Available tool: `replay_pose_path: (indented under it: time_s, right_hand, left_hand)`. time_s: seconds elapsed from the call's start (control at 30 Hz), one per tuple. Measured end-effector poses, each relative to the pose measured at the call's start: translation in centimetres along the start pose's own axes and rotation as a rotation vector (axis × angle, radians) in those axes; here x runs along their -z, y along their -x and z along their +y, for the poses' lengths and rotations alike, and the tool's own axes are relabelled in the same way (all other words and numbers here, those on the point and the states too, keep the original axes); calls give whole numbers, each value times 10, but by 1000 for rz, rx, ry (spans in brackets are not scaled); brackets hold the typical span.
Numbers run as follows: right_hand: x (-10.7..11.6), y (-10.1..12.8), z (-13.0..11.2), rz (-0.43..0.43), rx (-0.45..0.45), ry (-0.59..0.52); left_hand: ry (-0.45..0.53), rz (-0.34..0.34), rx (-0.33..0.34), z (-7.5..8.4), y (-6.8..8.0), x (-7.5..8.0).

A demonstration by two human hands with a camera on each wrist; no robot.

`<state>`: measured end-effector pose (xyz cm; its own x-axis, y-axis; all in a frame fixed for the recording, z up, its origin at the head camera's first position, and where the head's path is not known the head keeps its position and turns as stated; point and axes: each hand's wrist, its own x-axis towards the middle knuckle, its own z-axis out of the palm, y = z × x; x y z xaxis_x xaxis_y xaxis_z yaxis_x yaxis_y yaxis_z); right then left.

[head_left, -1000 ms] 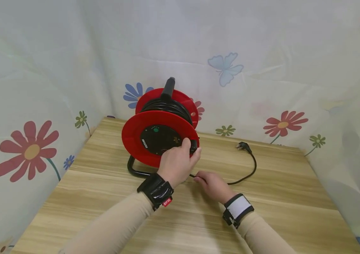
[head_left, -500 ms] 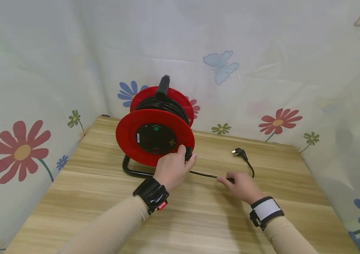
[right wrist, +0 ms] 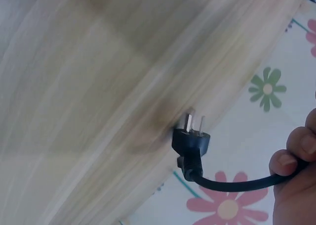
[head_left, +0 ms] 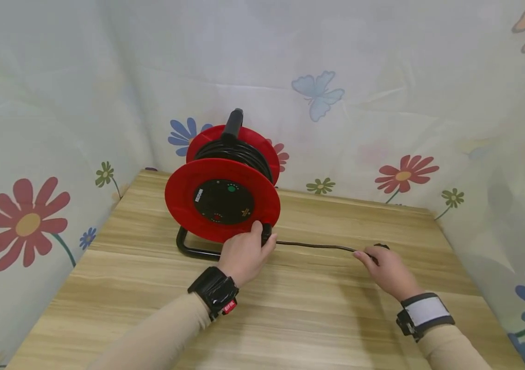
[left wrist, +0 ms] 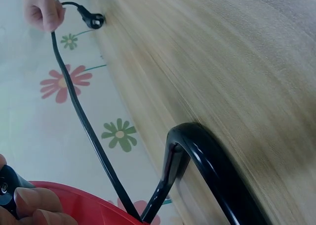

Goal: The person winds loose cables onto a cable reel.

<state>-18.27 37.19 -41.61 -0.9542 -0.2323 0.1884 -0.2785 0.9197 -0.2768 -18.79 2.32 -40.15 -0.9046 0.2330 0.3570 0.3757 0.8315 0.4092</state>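
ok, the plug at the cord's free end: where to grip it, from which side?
Best guess: grip the plug by its black moulded body, across the flat sides, coming from the cord end. The metal prongs point away from the cord, so approaching from behind the strain relief keeps fingers off them. The right hand already pinches the cord just short of it, and could slide along to the body.

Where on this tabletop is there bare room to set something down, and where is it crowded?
Bare wood runs along the near edge of the table, between and in front of both forearms, and behind the cable up to the floral backdrop. It is crowded at the back left: the red cable reel, the left hand on it, and the cable stretched to the right hand.
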Motion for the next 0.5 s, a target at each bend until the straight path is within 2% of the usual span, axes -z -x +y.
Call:
replay_pose_path:
  time_s: [0.23, 0.5]
  right_hand:
    - [12, 1, 11, 51, -63, -32]
    - [15, 5, 17, 42, -97, -31]
  left_hand:
    - [15, -5, 15, -3, 2, -1]
    - [-11, -47, 43, -10, 7, -7]
